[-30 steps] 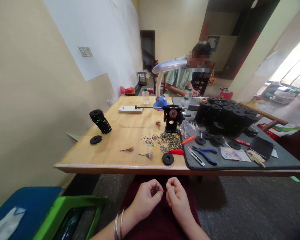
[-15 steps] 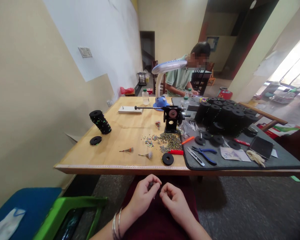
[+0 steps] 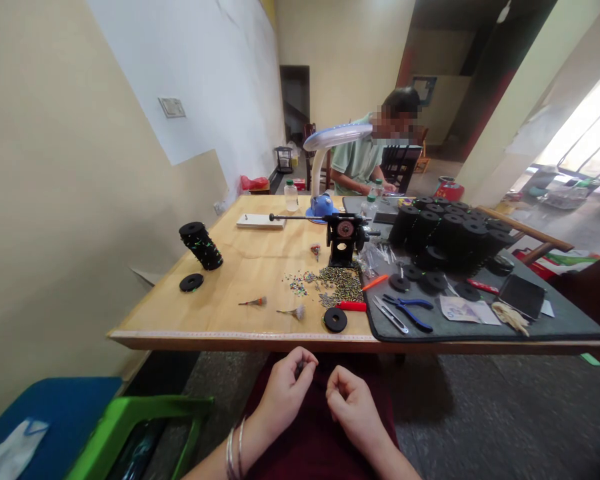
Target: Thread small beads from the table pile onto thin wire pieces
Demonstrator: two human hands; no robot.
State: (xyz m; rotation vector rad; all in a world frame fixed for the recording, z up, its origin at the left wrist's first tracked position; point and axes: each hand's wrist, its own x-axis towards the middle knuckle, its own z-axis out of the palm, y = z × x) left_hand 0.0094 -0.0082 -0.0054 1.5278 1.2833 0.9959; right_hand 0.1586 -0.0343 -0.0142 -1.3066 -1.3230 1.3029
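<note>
2 hands (image 3: pixel 283 390) (image 3: pixel 354 403), gap btwn, nr tbl edge (image 3: pixel 250 344)

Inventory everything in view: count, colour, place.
Table: one, pale wood, ahead
Mat: one, grey, table right
Lamp: one, blue-white, far edge
Rod device: one, black, mid-table
Spools: many, black, mostly on mat
Small parts: uncounted, mixed, before device
Tufted bundles: three, mixed colours, bare wood
Pliers: one, blue, mat front
Snips: one, silver, left of pliers
Bottles: three, clear, green-capped, far edge
Stool: one, green, floor left
Co-worker: one, green shirt, behind table
Left hand: one, bare, bangled wrist, above lap
Right hand: one, bare, above lap
</note>
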